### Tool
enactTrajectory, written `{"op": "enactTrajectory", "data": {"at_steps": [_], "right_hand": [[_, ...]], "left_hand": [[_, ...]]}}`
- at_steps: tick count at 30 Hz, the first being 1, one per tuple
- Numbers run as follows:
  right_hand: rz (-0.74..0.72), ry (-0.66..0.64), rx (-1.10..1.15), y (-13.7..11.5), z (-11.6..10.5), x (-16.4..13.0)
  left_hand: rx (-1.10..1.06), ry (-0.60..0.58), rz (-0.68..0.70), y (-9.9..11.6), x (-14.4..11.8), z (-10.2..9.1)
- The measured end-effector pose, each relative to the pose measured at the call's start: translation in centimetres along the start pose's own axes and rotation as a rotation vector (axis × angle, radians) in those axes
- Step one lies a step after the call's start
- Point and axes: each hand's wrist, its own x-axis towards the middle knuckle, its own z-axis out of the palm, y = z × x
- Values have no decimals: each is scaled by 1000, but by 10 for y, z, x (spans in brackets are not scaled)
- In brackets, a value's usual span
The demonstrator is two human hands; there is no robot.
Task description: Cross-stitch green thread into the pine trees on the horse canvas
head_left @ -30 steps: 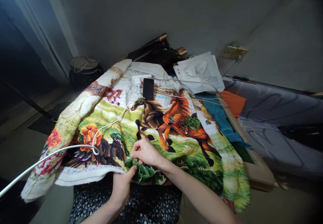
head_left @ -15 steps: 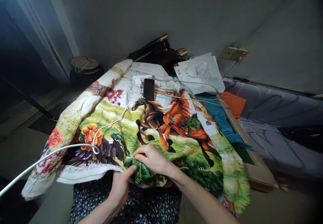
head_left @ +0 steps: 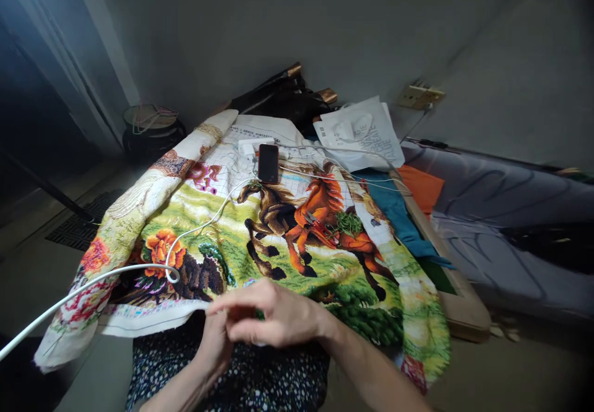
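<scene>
A large cross-stitch cloth with two running horses, green land and orange flowers lies spread before me and over my lap. At its near edge my left hand is closed on the cloth, its fingers hidden underneath. Across it reaches my right hand, with bent fingers meeting the left hand around its thumb. What the right fingertips hold, if anything, is too small or hidden to make out. Small red-handled scissors lie on the orange horse beside a heap of green thread.
A phone rests on the cloth's upper part, near a white power strip. One white cable loops across the left side. Behind are white bags and a black bag. A rolled cloth edge runs down the left.
My right hand has moved left and down from the green stitched area to my left hand. The bunched green fold between the hands is now covered. The view has shifted slightly.
</scene>
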Motion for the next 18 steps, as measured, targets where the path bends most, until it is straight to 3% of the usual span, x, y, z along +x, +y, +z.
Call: {"op": "enactTrajectory", "data": {"at_steps": [2, 5, 8, 11, 15, 18], "right_hand": [[28, 194, -144, 10, -9, 14], [264, 508, -531, 30, -20, 20], [375, 645, -697, 45, -20, 8], [269, 617, -624, 50, -12, -11], [108, 314, -666, 52, 1, -27], [118, 224, -706, 53, 7, -30]], "left_hand": [[-39, -9, 17, 1, 0, 2], [-65, 12, -45, 3, -1, 4], [-73, 10, -82, 3, -1, 4], [-77, 2, -114, 3, -1, 4], [-99, 27, -124, 3, 0, 5], [-117, 32, -106, 4, -1, 6]]}}
